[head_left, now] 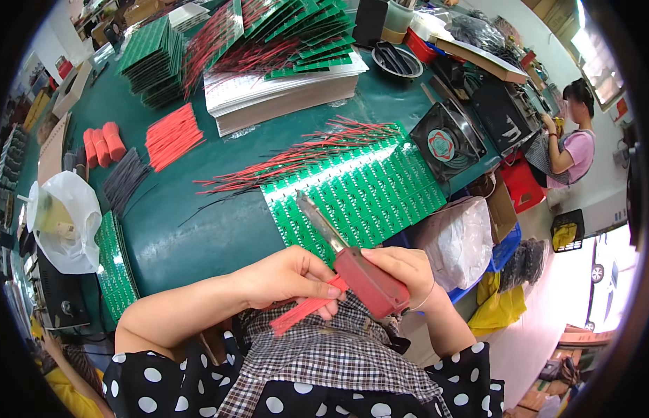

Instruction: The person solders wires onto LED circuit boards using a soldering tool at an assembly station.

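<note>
Head view: the left hand [289,280] pinches a red wire bundle [295,318] above the checked apron [307,366]; the right hand [402,270] grips a red-handled tool [366,284], its metal tip [322,222] over the green board [366,191] ahead. I'd keep that tip well clear of the bundle.

The person wears a black top [317,404] with large white dots, its loose sleeves ending by the elbows at about half past seven and five o'clock. Over it, at six o'clock, lies a finely checked dark-and-white apron [310,352]. A thin bracelet [428,298] circles the wrist behind the right grip [402,267].
</note>
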A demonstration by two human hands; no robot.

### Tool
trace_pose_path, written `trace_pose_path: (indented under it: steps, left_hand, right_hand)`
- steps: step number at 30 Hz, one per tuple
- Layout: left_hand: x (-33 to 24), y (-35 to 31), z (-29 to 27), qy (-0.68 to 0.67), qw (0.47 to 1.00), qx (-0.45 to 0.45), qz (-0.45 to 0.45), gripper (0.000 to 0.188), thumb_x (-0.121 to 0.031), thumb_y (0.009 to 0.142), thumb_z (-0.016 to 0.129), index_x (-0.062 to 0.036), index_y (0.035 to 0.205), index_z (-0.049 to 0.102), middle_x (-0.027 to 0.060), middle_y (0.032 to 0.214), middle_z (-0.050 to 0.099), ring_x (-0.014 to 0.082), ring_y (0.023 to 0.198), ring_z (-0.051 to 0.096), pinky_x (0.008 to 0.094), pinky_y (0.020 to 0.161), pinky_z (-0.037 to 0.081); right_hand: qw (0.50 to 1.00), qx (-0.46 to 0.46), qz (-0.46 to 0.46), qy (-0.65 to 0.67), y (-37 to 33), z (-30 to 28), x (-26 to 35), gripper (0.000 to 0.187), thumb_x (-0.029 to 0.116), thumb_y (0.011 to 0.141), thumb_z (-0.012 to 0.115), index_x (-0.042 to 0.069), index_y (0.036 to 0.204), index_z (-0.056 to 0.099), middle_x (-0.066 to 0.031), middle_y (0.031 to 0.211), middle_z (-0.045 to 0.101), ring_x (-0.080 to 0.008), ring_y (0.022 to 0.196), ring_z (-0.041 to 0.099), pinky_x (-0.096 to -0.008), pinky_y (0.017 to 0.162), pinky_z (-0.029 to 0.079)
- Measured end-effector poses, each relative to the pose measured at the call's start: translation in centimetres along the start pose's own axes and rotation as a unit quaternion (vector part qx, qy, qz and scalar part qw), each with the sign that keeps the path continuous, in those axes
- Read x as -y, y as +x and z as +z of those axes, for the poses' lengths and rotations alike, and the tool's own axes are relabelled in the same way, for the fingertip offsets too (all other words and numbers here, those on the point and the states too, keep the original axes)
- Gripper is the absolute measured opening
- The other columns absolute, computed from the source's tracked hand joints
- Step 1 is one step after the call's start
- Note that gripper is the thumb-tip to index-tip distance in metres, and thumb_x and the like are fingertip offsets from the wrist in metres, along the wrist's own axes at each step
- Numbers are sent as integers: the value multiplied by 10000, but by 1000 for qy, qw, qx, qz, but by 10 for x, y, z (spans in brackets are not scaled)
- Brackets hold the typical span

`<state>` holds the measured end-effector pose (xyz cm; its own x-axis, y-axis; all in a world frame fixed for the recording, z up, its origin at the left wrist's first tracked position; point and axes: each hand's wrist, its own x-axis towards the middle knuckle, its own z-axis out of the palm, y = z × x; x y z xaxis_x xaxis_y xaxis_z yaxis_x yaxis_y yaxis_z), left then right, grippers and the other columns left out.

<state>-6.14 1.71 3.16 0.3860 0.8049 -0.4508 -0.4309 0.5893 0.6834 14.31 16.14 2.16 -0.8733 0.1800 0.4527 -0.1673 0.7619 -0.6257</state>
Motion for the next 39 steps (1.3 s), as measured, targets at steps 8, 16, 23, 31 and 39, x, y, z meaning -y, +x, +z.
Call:
trace_pose_path:
  steps: [8,16,23,31,39]
  left_hand:
    - [-22,-41,-52,617,593,-398,332,192,13,711,633,-34,896,652,109,780,621,244,673,617,296,571,496]
    - [3,-25,-91,786,454,-319,274,321,-72,668,585,13,975,617,67,818,565,175,645,575,283,507,474]
    - [-6,-27,-103,789,469,-298,265,390,-63,634,589,42,1009,607,83,828,555,166,617,547,258,497,460]
    - [-6,-25,-107,782,468,-293,291,382,-75,592,603,52,951,633,92,811,559,156,611,539,230,494,458]
    - [-2,-20,-105,819,389,-289,306,290,-54,612,618,42,884,649,84,767,581,153,623,564,212,486,465]
  right_hand:
    - [954,-121,250,117,-27,6,12,499,51,728,685,-52,1174,488,-131,967,604,-150,648,556,-254,609,459]
    - [795,-214,343,452,-28,33,11,539,59,787,627,-19,1268,397,-180,1137,544,-165,711,562,-266,593,454]
    - [758,-148,402,492,-4,43,8,547,69,775,641,-11,1263,406,-170,1155,541,-178,783,570,-294,667,477]
    - [857,31,456,238,-8,41,3,357,76,666,689,23,1000,574,-71,815,613,-184,656,591,-286,595,469]
    - [802,0,511,310,-3,44,6,272,143,657,711,32,886,612,-50,746,588,-214,653,583,-297,606,455]
